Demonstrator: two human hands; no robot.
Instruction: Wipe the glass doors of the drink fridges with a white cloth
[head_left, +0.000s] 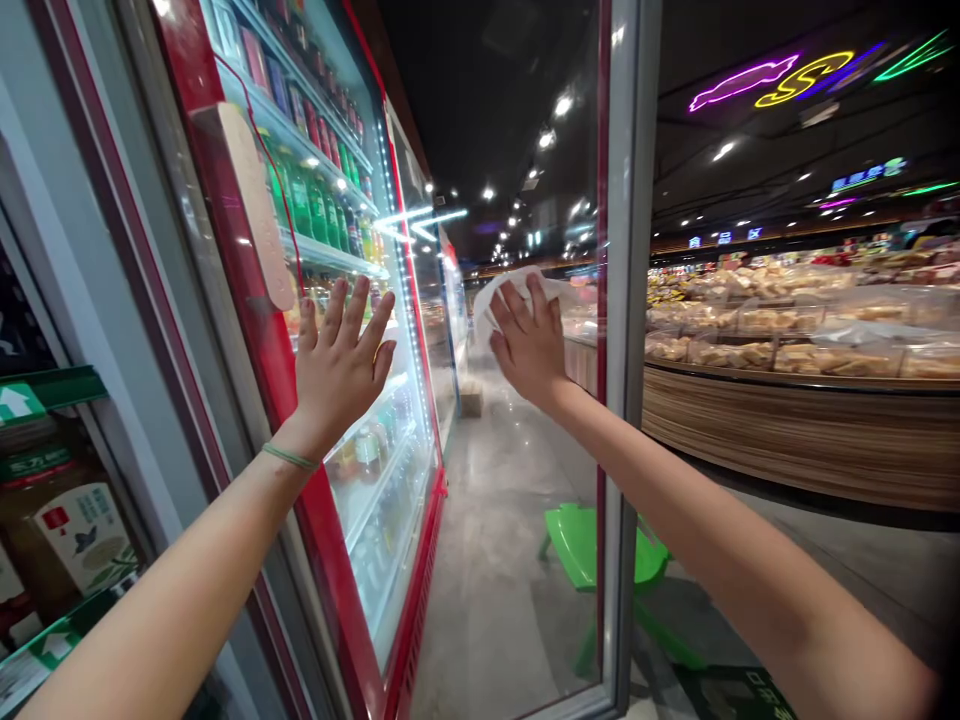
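My right hand (pixel 529 338) presses a white cloth (pixel 489 305) flat against a glass door (pixel 517 590), its fingers spread over the cloth. The door stands open, with a grey metal frame (pixel 627 300) along its right edge. My left hand (pixel 343 350), a green band round its wrist, is raised with its fingers apart and holds nothing. It appears in front of a red-framed drinks fridge (pixel 397 610); I cannot tell whether its palm touches the glass.
Bottles (pixel 304 200) and cans stand on the lit fridge shelves. A white power strip (pixel 255 205) hangs on the red frame. Large jars (pixel 75 530) sit on a shelf at lower left. Beyond the door are a green plastic stool (pixel 576 545) and a wood-sided counter (pixel 795 440) of packaged food.
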